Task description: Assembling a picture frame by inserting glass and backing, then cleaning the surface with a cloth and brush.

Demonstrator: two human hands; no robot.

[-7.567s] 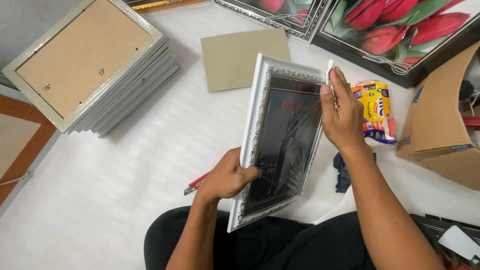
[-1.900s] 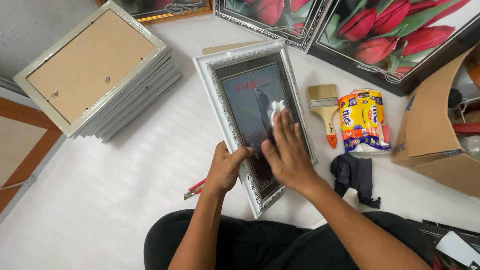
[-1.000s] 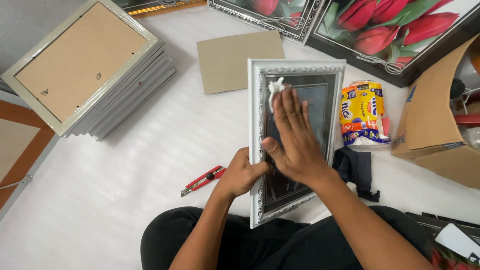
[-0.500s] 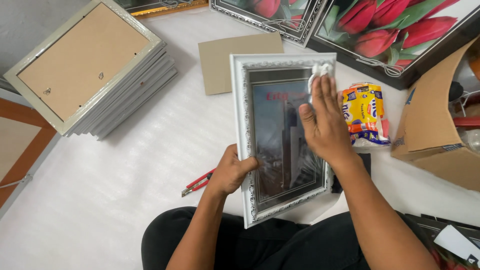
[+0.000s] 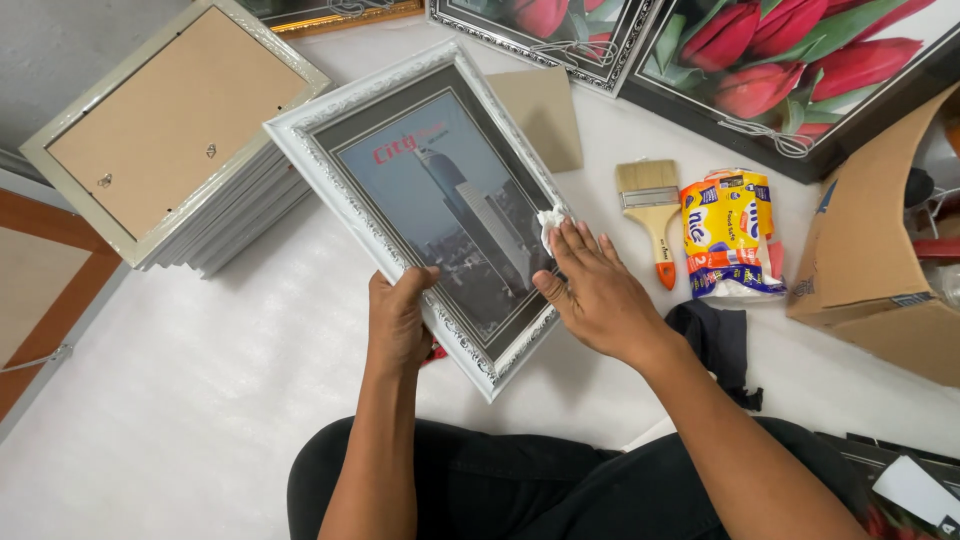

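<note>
Wiping step: left hand [image 5: 398,325] clamps lower edge of silver picture frame [image 5: 425,195], held tilted above white table [image 5: 200,400]. Right hand [image 5: 600,295], fingers spread, presses white wad [image 5: 550,218], probably tissue, on glass. Next move needs light, even strokes.

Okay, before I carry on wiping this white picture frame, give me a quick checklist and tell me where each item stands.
1. Left hand grips the ornate white picture frame at its lower edge: ok.
2. Right hand presses the small white tissue wad on the frame's right rim: ok.
3. Frame held tilted, off the white table: ok.
4. Glass free of smears: cannot tell.
5. Wooden-handled paintbrush with orange tip lies clear of the frame: ok.
6. Stack of pale frames lying face down sits apart, untouched: ok.
</note>
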